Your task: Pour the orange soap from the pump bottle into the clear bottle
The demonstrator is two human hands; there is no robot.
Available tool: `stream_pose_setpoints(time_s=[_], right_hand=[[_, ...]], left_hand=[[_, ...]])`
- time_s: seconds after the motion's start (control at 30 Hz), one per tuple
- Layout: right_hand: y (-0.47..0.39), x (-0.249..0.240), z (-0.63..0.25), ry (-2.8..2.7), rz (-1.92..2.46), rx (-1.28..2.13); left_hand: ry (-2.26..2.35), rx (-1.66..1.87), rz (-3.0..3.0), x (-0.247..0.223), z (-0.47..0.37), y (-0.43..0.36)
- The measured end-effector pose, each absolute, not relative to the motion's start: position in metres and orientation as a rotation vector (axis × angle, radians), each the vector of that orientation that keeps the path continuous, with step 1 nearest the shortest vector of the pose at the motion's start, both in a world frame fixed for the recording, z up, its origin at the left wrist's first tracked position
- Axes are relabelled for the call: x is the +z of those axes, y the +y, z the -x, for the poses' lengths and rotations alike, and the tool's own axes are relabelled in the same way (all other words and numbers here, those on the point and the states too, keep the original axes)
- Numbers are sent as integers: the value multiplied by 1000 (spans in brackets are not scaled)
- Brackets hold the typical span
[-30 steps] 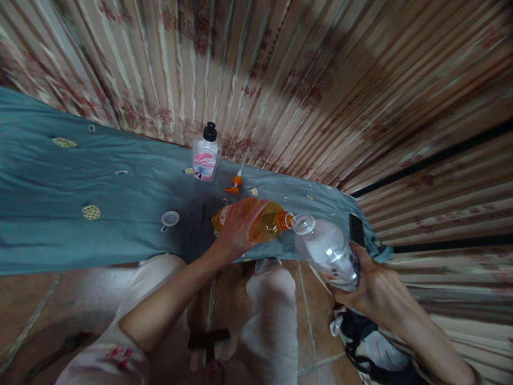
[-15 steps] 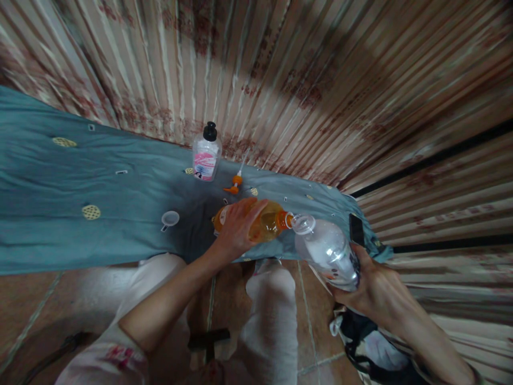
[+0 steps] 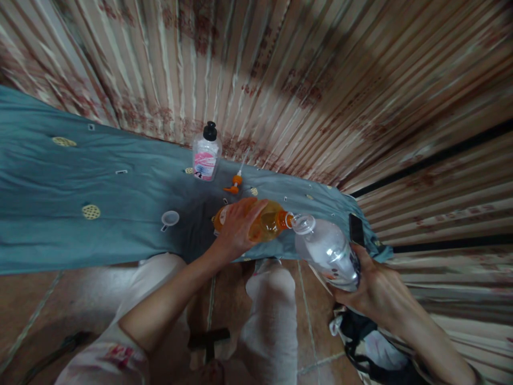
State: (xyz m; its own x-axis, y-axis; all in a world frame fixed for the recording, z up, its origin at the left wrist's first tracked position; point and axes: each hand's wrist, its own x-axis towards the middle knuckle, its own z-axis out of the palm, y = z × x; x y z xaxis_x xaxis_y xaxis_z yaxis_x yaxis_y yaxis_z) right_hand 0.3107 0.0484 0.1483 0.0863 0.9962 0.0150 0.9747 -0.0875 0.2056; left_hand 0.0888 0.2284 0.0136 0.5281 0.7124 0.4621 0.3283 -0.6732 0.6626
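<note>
My left hand (image 3: 234, 230) is wrapped round an amber bottle (image 3: 268, 222) that lies tipped on its side, its orange neck pointing right. In my right hand (image 3: 364, 283) is a clear plastic bottle (image 3: 326, 251), tilted so that its uncapped mouth meets the amber bottle's mouth. My fingers hide part of both labels. Whether liquid passes between the mouths I cannot tell. Behind the amber bottle lies an orange pump top (image 3: 235, 183) with a thin clear tube. A white round cap (image 3: 170, 218) rests to the left of my left hand.
A clear bottle with a black top and pink label (image 3: 206, 158) stands at the cloth's back edge. The teal cloth (image 3: 132, 198) runs along a pleated curtain (image 3: 256, 69). A dark phone-like object (image 3: 356, 229) lies beyond my right hand. A dark bag (image 3: 374, 342) sits on the tiled floor.
</note>
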Motion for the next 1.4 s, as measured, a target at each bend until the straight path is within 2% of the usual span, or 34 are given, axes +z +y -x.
stream_pose_setpoints(time_s=[1.4], right_hand=[[50, 151, -308, 2035, -2212, 256]], left_hand=[[788, 1096, -2277, 11, -88, 228]])
